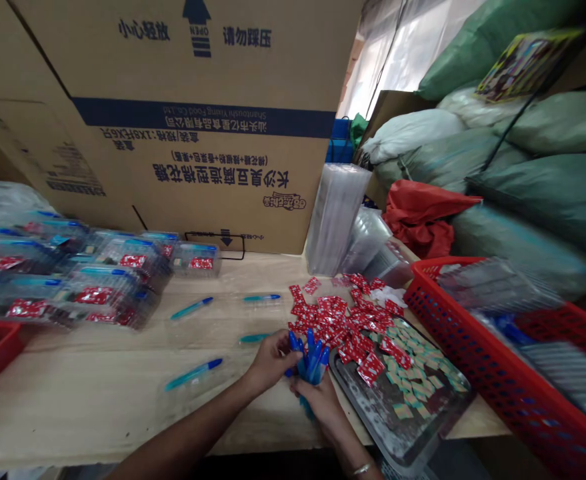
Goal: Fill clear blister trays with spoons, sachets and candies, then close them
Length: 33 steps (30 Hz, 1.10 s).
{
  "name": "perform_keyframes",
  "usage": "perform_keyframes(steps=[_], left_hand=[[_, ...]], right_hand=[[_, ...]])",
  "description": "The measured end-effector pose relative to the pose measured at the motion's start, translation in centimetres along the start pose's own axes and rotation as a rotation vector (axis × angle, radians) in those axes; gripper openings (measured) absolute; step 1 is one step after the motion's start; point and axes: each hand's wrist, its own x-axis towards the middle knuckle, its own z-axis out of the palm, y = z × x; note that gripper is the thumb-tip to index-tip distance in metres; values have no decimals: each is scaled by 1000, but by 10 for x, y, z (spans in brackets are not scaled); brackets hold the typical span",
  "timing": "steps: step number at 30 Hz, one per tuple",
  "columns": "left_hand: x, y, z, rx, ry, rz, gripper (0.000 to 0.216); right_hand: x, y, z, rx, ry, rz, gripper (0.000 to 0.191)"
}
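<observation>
My right hand is wrapped around a bunch of teal pens with blue caps, caps upward. My left hand is closed at the left side of the bunch, pinching one pen near its cap. Ahead of the hands lie loose teal pens with blue caps: one pen, another pen and a nearer pen. They rest in or on clear plastic shells that are hard to make out. A further pen is partly hidden behind my left hand.
Small red packets are heaped beside a metal tray of greenish-yellow pieces. Filled clear boxes are stacked left. A large carton stands behind, clear plastic stacks beside it. A red basket is right.
</observation>
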Motion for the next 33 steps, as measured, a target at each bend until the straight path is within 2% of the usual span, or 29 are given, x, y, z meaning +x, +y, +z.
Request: perform_keyframes(steps=[1, 5, 8, 10, 12, 15, 18, 21, 24, 27, 30, 33], left_hand=[[3, 1, -1, -77, 4, -37, 29], [12, 4, -17, -302, 161, -162, 34], [12, 5, -33, -427, 150, -178, 44], [12, 4, -43, -405, 124, -129, 47], [16, 2, -56, -164, 151, -30, 42], [39, 11, -84, 320, 279, 107, 29], [80, 34, -120, 568, 380, 146, 24], [123, 54, -142, 797, 397, 150, 24], [155, 59, -145, 979, 342, 115, 19], [172, 54, -141, 1096, 276, 70, 12], [175, 50, -138, 1149, 237, 35, 20], [163, 45, -127, 1126, 196, 33, 28]], right_hand=[[0, 1, 0, -20, 6, -9, 22], [0, 8, -4, -8, 41, 29, 33], [-3, 13, -9, 42, 60, 48, 46], [-4, 16, -12, 57, 72, 66, 51], [-5, 20, -15, 66, 80, 85, 55], [-5, 28, -20, 84, 89, 94, 56], [-3, 37, -25, 104, 67, 56, 51], [-1, 42, -27, 95, 50, 18, 48], [-1, 42, -27, 71, 38, 30, 49], [0, 41, -27, 84, 64, 12, 51], [-1, 36, -28, 97, 51, 16, 50], [-4, 27, -26, 102, 46, 36, 51]])
